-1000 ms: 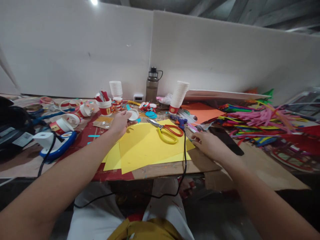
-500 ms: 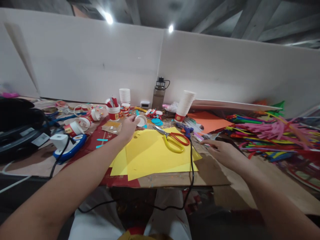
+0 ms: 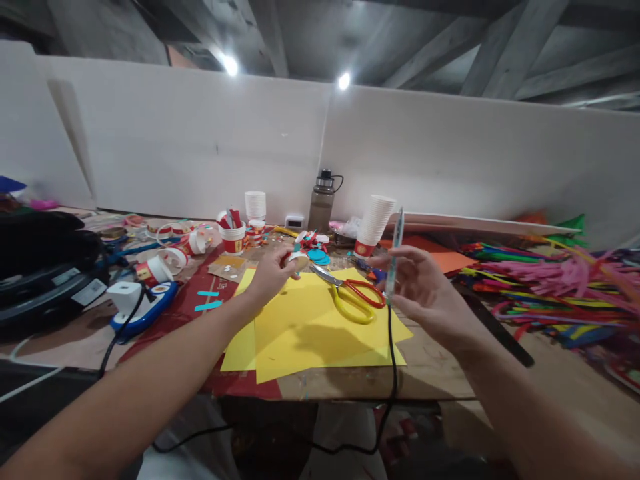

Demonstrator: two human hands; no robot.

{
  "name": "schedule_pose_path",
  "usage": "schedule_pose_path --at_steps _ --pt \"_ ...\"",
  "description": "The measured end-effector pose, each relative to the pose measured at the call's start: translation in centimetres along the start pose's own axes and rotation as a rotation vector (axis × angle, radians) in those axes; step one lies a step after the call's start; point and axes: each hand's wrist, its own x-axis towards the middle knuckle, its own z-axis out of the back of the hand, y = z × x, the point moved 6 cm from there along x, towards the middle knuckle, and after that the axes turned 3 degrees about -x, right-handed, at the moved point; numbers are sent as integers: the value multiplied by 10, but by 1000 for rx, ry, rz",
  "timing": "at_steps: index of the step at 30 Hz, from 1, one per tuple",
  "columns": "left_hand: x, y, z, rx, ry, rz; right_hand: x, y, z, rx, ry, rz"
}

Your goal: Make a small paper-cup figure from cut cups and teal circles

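Pinched in my left hand [image 3: 273, 275] is a short cut-down paper cup [image 3: 299, 261], tilted over the back edge of the yellow paper sheets [image 3: 305, 333]. My right hand [image 3: 425, 287] grips a slim, clear light-blue pen [image 3: 398, 243] between thumb and fingers, held nearly upright with its tip up. Between the hands, scissors [image 3: 350, 297] with one red and one yellow handle lie on the yellow paper. A blue glue gun [image 3: 373, 272] sits partly hidden behind my right fingers, its black cord running down over the table edge.
Behind stand a tall stack of paper cups [image 3: 376, 223], a grey water bottle [image 3: 321, 203] and a cup of red pieces [image 3: 233, 237]. Blue paper discs [image 3: 319, 257] lie near the middle. Left is a blue-and-white power strip [image 3: 145, 310]; right, pipe cleaners [image 3: 545, 273] and a dark flat object [image 3: 505, 333].
My right hand has lifted the pen from the table's right side and moved left, turning it upright. My left hand has tilted the cut cup and moved slightly right. The view has tipped up.
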Motion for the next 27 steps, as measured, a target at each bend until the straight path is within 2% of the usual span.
schedule_pose_path --at_steps 2,5,7,9,11,13,16,21,24,27 --pt "0 0 -1 -3 2 26 12 11 -15 -27 -7 162" --pt "-1 1 -4 -29 6 66 30 16 -38 -19 20 289" --pt "-2 2 -6 -46 30 83 37 13 -47 -27 -17 356" --pt "-4 2 -11 -81 70 87 39 3 -47 -34 -137 350" --pt "-7 2 -16 -127 101 101 37 -11 -42 -74 -281 286" --pt "-12 0 -21 -157 117 118 33 -22 -39 -167 -338 203" --pt "-19 -9 -27 -170 150 87 29 -26 -42 -289 -267 145" --pt "-26 -23 -34 -193 208 33 25 -16 -52 -378 -189 286" --pt "-29 -26 -39 -247 250 61 25 -17 -60 -409 -101 356" --pt "-32 -29 -44 -272 269 88 26 -20 -61 -416 -94 365"
